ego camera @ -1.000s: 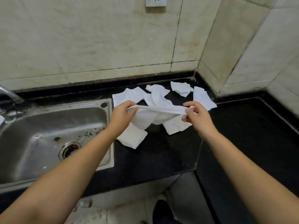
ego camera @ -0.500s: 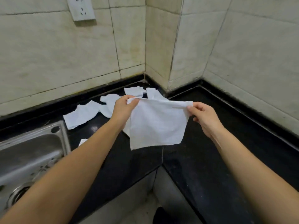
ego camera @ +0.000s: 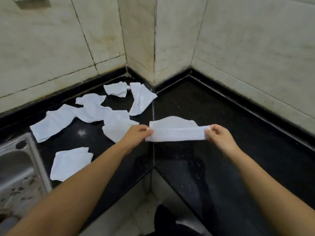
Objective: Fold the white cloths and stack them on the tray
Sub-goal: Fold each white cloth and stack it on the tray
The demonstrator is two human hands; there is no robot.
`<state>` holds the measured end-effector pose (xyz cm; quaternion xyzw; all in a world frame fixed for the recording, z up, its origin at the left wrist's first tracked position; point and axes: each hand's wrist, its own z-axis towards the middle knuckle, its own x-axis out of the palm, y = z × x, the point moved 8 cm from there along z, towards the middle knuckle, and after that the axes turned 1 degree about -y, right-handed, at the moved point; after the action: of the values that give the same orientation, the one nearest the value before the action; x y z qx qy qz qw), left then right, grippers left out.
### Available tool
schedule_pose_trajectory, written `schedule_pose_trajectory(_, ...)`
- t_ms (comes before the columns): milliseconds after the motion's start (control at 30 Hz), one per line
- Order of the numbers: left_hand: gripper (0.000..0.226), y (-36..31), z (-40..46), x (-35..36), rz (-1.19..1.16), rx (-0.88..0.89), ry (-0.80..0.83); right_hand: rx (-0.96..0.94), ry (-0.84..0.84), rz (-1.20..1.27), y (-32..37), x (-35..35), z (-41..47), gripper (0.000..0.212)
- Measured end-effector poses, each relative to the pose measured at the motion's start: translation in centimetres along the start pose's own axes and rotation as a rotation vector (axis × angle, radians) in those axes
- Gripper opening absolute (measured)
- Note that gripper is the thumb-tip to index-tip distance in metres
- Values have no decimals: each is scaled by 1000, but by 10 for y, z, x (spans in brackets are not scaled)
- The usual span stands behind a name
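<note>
I hold one white cloth (ego camera: 176, 132) low over the black counter (ego camera: 221, 116), its near edge doubled over into a long band. My left hand (ego camera: 138, 135) pinches its left end and my right hand (ego camera: 219, 135) pinches its right end. Several other white cloths lie loose on the counter to the left: one crumpled cloth (ego camera: 116, 89) near the wall, a long cloth (ego camera: 140, 98) by the corner, a flat cloth (ego camera: 52, 122) at far left, and a folded-looking cloth (ego camera: 69, 163) beside the sink. No tray is in view.
A steel sink (ego camera: 18, 169) sits at the lower left. Tiled walls (ego camera: 170, 40) close the counter's inner corner behind the cloths. The counter's front edge forms an inward notch (ego camera: 151, 169) below my hands, with floor beneath.
The cloth hung open between my hands; now it is lowered toward the counter right of the seam with its near edge folded over. My view has turned further right.
</note>
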<state>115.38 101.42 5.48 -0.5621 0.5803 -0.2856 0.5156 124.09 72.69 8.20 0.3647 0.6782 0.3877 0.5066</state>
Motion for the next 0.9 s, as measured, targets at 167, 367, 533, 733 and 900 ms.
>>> schedule_pose_trajectory(167,21,72,-25,32,211,-148,146,183,183,-125,-85,20,-46,15)
schedule_pose_trajectory(367,26,59,5,24,385,-55,-13,156,104,-228,-72,16,-13,21)
schedule_pose_trajectory(533,20,37,44,18,547,13,-138,127,42,-405,-54,27,35,11)
schedule_pose_trajectory(733,19,44,60,25,740,83,-257,108,11,-639,-65,42,51,13)
schedule_pose_trajectory(900,35,54,39,16,635,36,-402,-108,45,-982,-36,67,54,39)
